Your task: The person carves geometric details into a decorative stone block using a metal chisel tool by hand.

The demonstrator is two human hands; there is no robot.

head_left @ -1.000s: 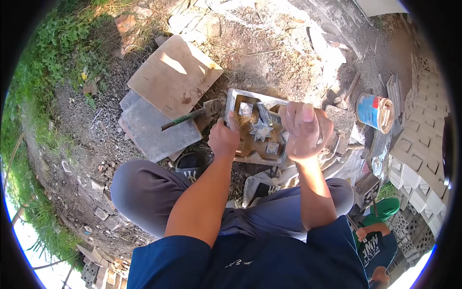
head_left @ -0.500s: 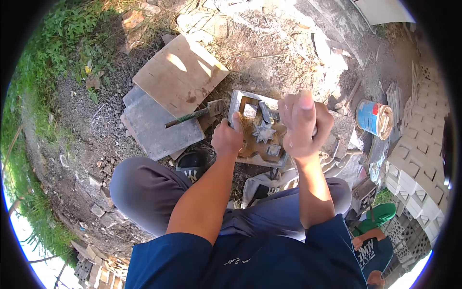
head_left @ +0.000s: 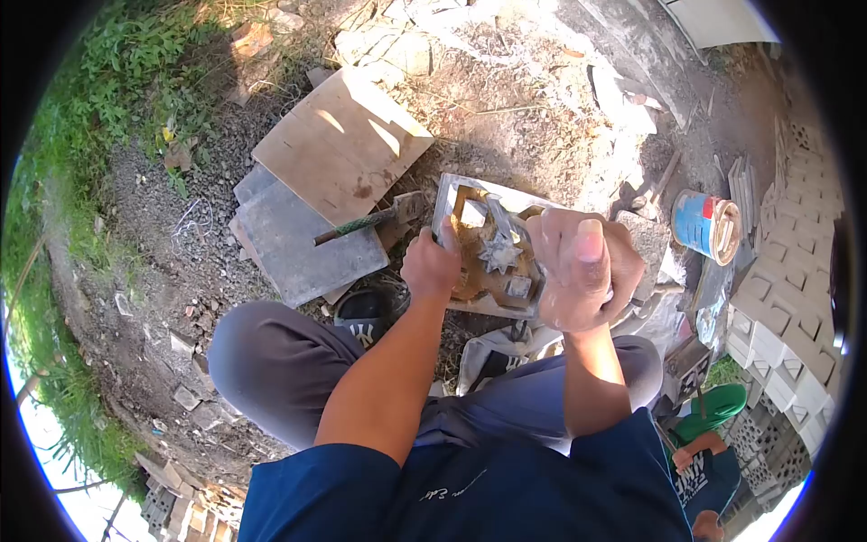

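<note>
A pale rectangular mould [head_left: 495,309] lies on the ground between my feet, with a star-shaped piece [head_left: 499,254] and small square blocks [head_left: 473,213] inside, amid brown sandy material. My left hand [head_left: 431,262] is closed at the mould's left edge, thumb pointing up along it. My right hand [head_left: 587,269] is a fist raised over the mould's right side, thumb on top. It grips a tool whose greyish metal end [head_left: 502,219] reaches into the mould near the star; the handle is mostly hidden by the fingers.
A wooden board [head_left: 343,144] overlaps a grey slab [head_left: 312,253] at left. A hammer-like tool with a green-wrapped handle [head_left: 355,226] lies across them. At right are a blue-and-white bucket [head_left: 704,226] and stacked pale blocks [head_left: 784,334]. Another person [head_left: 704,461] is at lower right.
My right hand has shifted slightly right and down, and the metal end in the mould has changed its tilt. My left hand stays at the mould's left edge. The view has shifted slightly.
</note>
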